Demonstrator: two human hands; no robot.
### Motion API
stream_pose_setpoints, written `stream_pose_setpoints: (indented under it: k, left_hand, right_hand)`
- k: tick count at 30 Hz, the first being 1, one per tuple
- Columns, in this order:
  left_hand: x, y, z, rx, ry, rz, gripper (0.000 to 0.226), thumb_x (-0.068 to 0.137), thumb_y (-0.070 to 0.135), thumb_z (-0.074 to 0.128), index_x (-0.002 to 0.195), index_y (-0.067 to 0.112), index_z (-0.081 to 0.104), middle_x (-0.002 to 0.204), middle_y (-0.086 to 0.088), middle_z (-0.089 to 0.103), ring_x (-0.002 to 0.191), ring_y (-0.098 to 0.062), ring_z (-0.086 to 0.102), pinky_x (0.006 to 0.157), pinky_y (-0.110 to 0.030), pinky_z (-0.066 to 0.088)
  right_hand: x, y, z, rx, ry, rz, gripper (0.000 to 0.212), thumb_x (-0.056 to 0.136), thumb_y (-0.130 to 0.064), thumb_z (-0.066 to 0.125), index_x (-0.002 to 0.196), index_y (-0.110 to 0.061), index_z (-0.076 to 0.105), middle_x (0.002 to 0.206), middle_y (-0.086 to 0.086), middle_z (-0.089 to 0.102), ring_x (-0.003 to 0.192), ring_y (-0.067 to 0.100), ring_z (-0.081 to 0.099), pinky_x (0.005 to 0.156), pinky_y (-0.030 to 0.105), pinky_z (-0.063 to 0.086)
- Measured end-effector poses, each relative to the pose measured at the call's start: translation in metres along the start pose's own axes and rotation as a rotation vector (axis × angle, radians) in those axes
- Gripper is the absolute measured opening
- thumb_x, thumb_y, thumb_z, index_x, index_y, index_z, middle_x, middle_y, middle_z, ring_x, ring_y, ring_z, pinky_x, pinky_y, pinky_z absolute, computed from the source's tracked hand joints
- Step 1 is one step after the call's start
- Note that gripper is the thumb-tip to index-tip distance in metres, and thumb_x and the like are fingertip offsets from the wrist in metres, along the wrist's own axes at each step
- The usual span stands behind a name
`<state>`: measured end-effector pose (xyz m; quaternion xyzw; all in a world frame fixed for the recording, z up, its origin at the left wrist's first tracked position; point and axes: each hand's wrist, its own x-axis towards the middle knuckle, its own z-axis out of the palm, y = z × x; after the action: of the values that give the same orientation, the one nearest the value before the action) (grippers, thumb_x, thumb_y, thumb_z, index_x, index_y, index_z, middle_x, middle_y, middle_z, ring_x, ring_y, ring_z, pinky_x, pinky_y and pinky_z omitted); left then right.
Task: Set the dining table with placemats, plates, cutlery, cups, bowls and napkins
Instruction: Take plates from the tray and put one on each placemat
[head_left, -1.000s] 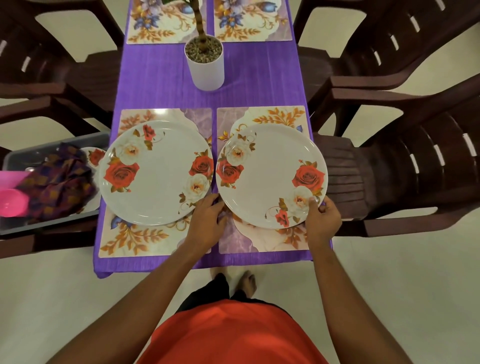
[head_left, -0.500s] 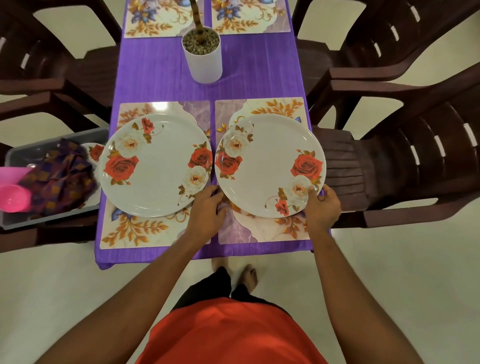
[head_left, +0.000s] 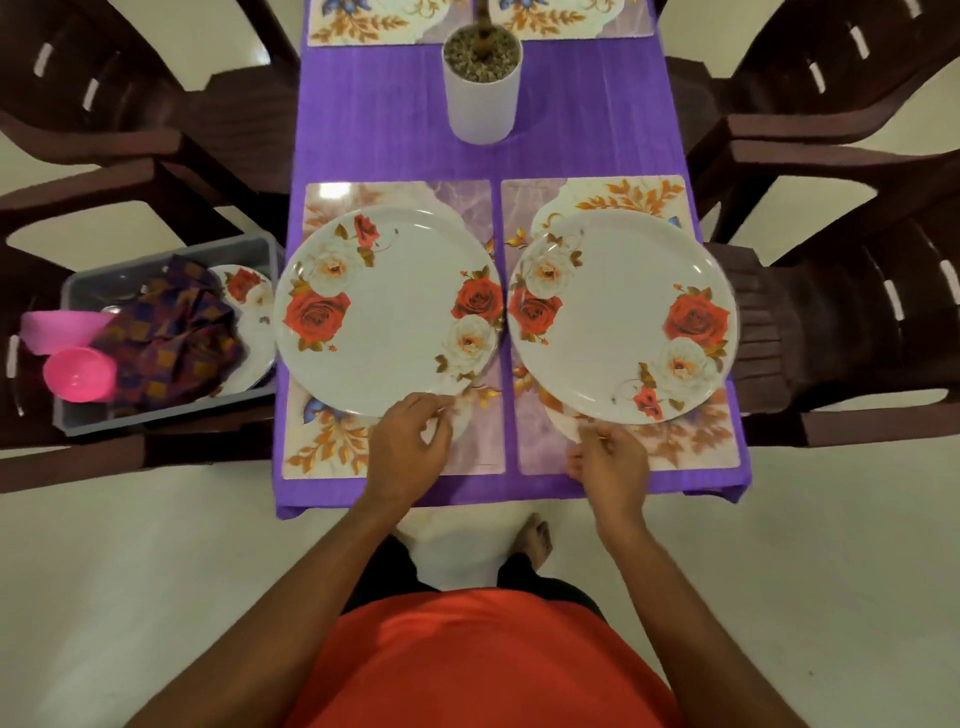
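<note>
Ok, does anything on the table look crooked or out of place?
Nothing spilled or damaged. The left plate and right plate almost touch in the middle, and each outer rim seems to overhang the purple table edge slightly.

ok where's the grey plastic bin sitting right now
In the head view, the grey plastic bin sits on the dark brown plastic chair at the person's left, off the left edge of the purple-clothed table, beside the left rose-patterned plate.
</note>
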<state>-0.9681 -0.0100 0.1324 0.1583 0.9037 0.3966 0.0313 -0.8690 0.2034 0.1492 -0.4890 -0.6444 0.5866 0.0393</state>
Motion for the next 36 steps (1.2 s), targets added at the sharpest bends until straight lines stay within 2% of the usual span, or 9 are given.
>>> stream_pose_setpoints:
  k: [6,11,13,15,19,24,28,31,36]
  left_hand:
    - [-0.003,-0.131,-0.123,-0.044,0.256,-0.174,0.017,0.091,0.02,0.061,0.099,0.011,0.072,0.091,0.003,0.069,0.077,-0.013,0.064,0.071,-0.026,0.051]
    - [0.011,-0.277,-0.212,0.13,0.204,-0.367,0.025,0.089,0.027,0.056,0.101,0.011,0.071,0.095,-0.003,0.069,0.089,-0.023,0.065,0.076,-0.035,0.051]
    - [0.022,-0.322,-0.231,0.148,0.181,-0.44,0.023,0.087,0.024,0.058,0.1,0.012,0.072,0.097,-0.004,0.07,0.091,-0.024,0.064,0.078,-0.031,0.048]
    - [0.04,-0.358,-0.239,0.133,0.135,-0.47,0.024,0.085,0.022,0.057,0.102,0.014,0.073,0.099,-0.003,0.069,0.092,-0.023,0.064,0.081,-0.031,0.049]
    - [0.087,-0.415,-0.23,0.163,0.023,-0.325,0.027,0.085,0.025,0.053,0.1,0.014,0.072,0.099,-0.003,0.068,0.092,-0.027,0.063,0.084,-0.038,0.049]
    - [0.161,-0.467,-0.193,0.346,-0.265,-0.093,0.041,0.081,0.036,0.048,0.109,0.015,0.07,0.115,-0.006,0.064,0.112,-0.029,0.056,0.092,-0.044,0.048]
    - [0.209,-0.496,-0.156,0.592,-0.521,0.021,0.051,0.089,0.042,0.054,0.135,0.02,0.057,0.15,-0.009,0.044,0.144,-0.032,0.03,0.119,-0.051,0.018]
    - [0.231,-0.513,-0.141,0.674,-0.575,-0.049,0.064,0.089,0.05,0.054,0.146,0.022,0.042,0.157,-0.007,0.033,0.148,-0.03,0.021,0.122,-0.05,0.012]
    - [0.236,-0.524,-0.145,0.663,-0.534,-0.083,0.063,0.087,0.049,0.061,0.142,0.022,0.045,0.144,-0.004,0.041,0.133,-0.026,0.037,0.117,-0.043,0.026]
  right_hand:
    - [-0.072,-0.05,0.206,-0.146,-0.518,-0.239,0.012,0.093,-0.02,0.066,0.082,-0.019,0.069,0.066,0.004,0.07,0.057,0.019,0.066,0.063,0.045,0.059]
    - [-0.091,-0.074,0.409,-0.372,-0.78,-0.347,0.011,0.086,-0.034,0.063,0.082,-0.044,0.066,0.073,-0.001,0.07,0.07,0.023,0.07,0.073,0.046,0.06]
    - [-0.073,-0.065,0.483,-0.5,-0.777,-0.359,0.013,0.083,-0.036,0.064,0.09,-0.046,0.066,0.08,-0.007,0.069,0.079,0.022,0.07,0.079,0.046,0.058]
    - [-0.042,-0.052,0.541,-0.653,-0.767,-0.309,0.024,0.085,-0.031,0.068,0.11,-0.034,0.068,0.097,-0.001,0.071,0.096,0.024,0.069,0.092,0.04,0.055]
    - [0.017,-0.047,0.615,-0.877,-0.656,-0.259,0.055,0.088,-0.029,0.07,0.139,-0.013,0.056,0.135,0.011,0.062,0.125,0.031,0.058,0.108,0.037,0.044]
    - [0.074,-0.048,0.666,-1.056,-0.536,-0.295,0.052,0.086,-0.022,0.066,0.135,-0.008,0.055,0.134,0.014,0.056,0.122,0.036,0.057,0.096,0.039,0.049]
    - [0.1,-0.033,0.688,-1.159,-0.493,-0.361,0.056,0.09,-0.02,0.067,0.139,-0.007,0.045,0.139,0.014,0.045,0.123,0.033,0.053,0.097,0.039,0.047]
    - [0.112,-0.026,0.696,-1.177,-0.411,-0.396,0.055,0.09,-0.021,0.072,0.136,-0.007,0.046,0.138,0.013,0.047,0.119,0.033,0.057,0.095,0.04,0.05]
    - [0.111,-0.028,0.702,-1.21,-0.38,-0.36,0.066,0.086,-0.018,0.077,0.14,-0.006,0.041,0.142,0.012,0.044,0.124,0.034,0.055,0.097,0.041,0.051]
